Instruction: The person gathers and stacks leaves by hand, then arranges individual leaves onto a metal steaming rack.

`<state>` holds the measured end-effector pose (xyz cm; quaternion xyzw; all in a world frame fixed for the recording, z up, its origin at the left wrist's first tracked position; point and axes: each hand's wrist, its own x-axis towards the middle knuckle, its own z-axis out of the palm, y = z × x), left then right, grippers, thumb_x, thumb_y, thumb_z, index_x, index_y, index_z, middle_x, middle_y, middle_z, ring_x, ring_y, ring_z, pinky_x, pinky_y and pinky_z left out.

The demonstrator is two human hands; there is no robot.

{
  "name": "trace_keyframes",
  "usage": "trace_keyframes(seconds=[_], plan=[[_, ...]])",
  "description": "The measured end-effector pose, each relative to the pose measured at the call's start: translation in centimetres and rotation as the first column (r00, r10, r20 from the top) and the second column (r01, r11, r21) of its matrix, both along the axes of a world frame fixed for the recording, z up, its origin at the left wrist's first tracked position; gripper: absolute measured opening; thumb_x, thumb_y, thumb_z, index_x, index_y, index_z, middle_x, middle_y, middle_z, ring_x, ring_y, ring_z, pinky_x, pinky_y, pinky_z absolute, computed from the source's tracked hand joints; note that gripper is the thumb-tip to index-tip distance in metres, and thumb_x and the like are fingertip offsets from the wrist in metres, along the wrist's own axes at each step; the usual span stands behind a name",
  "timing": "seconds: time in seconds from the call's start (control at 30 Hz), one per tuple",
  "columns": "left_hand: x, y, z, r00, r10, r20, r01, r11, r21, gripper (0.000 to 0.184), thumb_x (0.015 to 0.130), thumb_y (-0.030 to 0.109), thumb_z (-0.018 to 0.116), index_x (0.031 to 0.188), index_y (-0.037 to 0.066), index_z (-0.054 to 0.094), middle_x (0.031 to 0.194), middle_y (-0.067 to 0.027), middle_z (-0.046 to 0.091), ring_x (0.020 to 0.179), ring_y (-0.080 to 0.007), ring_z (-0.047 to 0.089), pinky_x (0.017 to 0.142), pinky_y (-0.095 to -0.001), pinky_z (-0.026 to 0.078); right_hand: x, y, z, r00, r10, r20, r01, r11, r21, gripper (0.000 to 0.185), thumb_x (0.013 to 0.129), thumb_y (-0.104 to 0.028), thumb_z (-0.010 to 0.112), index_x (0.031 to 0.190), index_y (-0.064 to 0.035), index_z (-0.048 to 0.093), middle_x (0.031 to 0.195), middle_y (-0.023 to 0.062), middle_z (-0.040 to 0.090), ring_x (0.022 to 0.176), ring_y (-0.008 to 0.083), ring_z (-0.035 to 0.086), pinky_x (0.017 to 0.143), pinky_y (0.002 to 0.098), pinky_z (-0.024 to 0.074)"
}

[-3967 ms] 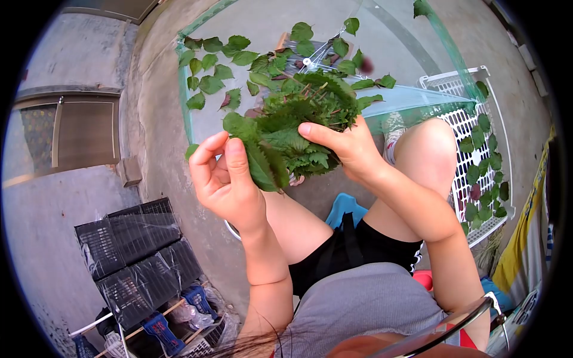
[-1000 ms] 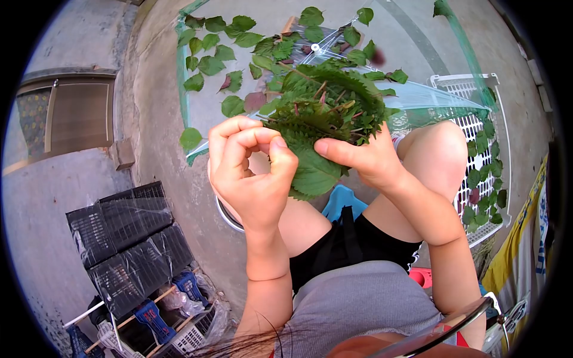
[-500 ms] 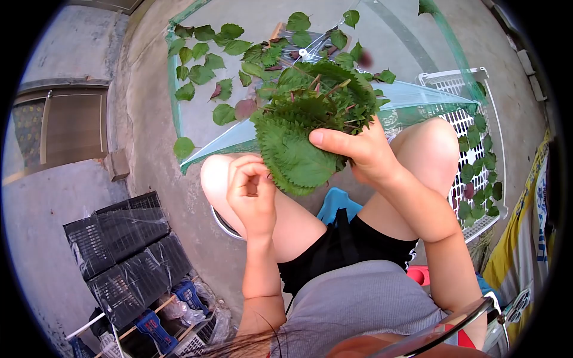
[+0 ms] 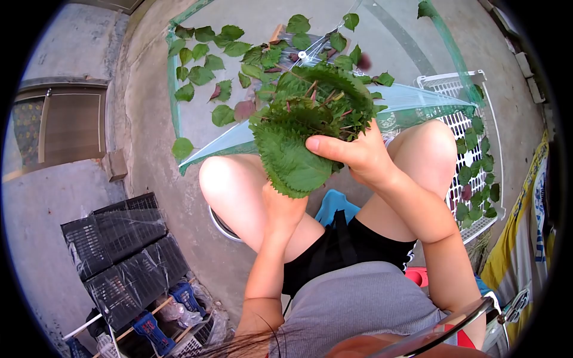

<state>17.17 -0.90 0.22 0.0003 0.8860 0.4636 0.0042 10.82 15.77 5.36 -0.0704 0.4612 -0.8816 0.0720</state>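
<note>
Green and ruffled, a thick bundle of saw-toothed leaves [image 4: 316, 113] is held in front of the knees by the right hand [image 4: 365, 154]. One broad, veined face is turned outward at its lower side, and thin, reddish stems [image 4: 313, 89] are bunched above. The bundle is clamped under the right thumb; the other right fingers are hidden behind it. The left hand [image 4: 283, 206] is placed against the bundle's lower edge, its fingers covered by foliage, so whether they are together or apart cannot be told.

Beyond, rounded loose leaves [image 4: 202, 75] are scattered over a thin, see-through sheet [image 4: 239, 140] edged with green netting, on which a small white hub [image 4: 302, 55] is joined to slim ribs. To the right, more leaves are strewn on a slotted white plastic tray [image 4: 500, 212]. Between the thighs, smooth blue plastic [image 4: 334, 206] is seen. At the left, black lattice crates [image 4: 131, 244] are covered by wrinkled clear film, beside rough grey concrete floor [image 4: 179, 203].
</note>
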Motion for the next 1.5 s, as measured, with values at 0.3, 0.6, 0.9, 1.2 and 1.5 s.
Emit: trace_keyframes(seconds=[0.3,0.6,0.9,1.2,1.5], plan=[[-0.2,0.1,-0.9,0.963,-0.158,-0.218,0.083,0.944,-0.32,0.025,0.069,0.005,0.068,0.094,0.008,0.066,0.09,-0.0081,0.068,0.083,-0.0293,0.065,0.071,-0.0382,0.051,0.0,0.3,0.3,0.999,0.012,-0.037,-0.007,0.991,0.131,0.048,0.072,-0.011,0.074,0.114,0.0021,0.055,0.107,0.0081,0.062,0.096,0.0163,0.057,0.086,0.0316,0.046],[-1.0,0.4,2.1,0.9,-0.009,-0.435,-0.116,0.958,-0.261,0.026,0.066,0.013,0.074,0.089,0.005,0.065,0.072,-0.0082,0.064,0.059,-0.025,0.061,0.055,-0.0321,0.048,0.0,0.5,0.3,0.997,0.013,-0.073,0.0,0.986,0.167,0.046,0.073,-0.012,0.075,0.113,0.0016,0.056,0.105,0.007,0.063,0.094,0.0148,0.057,0.084,0.0311,0.0468],[-1.2,-1.7,7.4,0.703,0.184,-0.687,-0.17,0.981,0.089,0.012,0.075,0.002,0.062,0.086,-0.001,0.063,0.078,-0.0091,0.058,0.062,-0.0148,0.051,0.053,-0.0247,0.04,0.3,-0.2,-0.3,0.997,0.043,-0.057,-0.034,0.989,0.146,0.056,0.071,-0.006,0.075,0.12,0.0003,0.048,0.114,0.0075,0.058,0.103,0.0151,0.055,0.091,0.0322,0.0448],[-3.5,1.3,11.0,0.717,-0.117,-0.688,0.017,0.989,-0.15,0.028,0.068,-0.008,0.075,0.095,-0.002,0.068,0.085,-0.011,0.064,0.062,-0.0129,0.058,0.055,-0.0221,0.046,0.5,-0.8,-0.4,0.994,0.038,-0.1,-0.006,0.955,0.297,0.052,0.066,-0.005,0.071,0.114,-0.0002,0.053,0.105,0.0053,0.057,0.098,0.0143,0.056,0.087,0.0297,0.0461],[-3.7,0.3,11.4,0.748,-0.124,-0.651,-0.034,0.974,-0.225,0.01,0.08,-0.004,0.068,0.089,-0.004,0.067,0.077,-0.0113,0.065,0.062,-0.0138,0.061,0.057,-0.0223,0.048,0.6,-1.1,-0.8,0.996,-0.034,-0.079,0.05,0.976,0.21,0.047,0.066,-0.005,0.069,0.11,-0.001,0.055,0.099,0.0048,0.059,0.091,0.0129,0.058,0.081,0.0285,0.0477]])
